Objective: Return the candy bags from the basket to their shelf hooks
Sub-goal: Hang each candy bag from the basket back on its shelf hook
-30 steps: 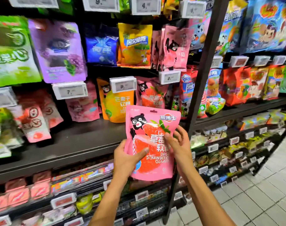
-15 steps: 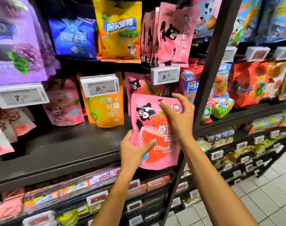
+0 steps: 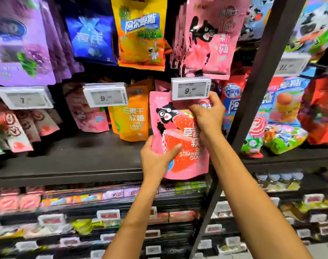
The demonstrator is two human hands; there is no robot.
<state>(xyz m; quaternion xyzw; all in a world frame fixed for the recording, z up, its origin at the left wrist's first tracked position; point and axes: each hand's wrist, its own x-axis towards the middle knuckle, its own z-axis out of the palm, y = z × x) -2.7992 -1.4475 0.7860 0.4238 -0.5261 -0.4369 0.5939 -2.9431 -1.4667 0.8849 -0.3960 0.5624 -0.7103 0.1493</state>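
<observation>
A pink strawberry gummy bag (image 3: 170, 131) with a black bear on it is held upright against the shelf, both hands on it. My left hand (image 3: 156, 157) grips its lower left edge, thumb across the front. My right hand (image 3: 208, 116) pinches its top right corner just under a white price tag (image 3: 190, 88) reading 9. The bag's top edge sits behind that tag, so the hook itself is hidden. The basket is out of view.
An orange mango gummy bag (image 3: 133, 116) hangs to the left, a red and blue bag (image 3: 232, 101) to the right. More pink bear bags (image 3: 206, 38) hang above. A black upright post (image 3: 260, 75) stands right of my right hand. A dark shelf board (image 3: 75, 161) runs below.
Both hands have lifted the pink bag up and toward the shelf, from chest height to just under the 9 price tag. My right hand moved from the bag's side to its top corner.
</observation>
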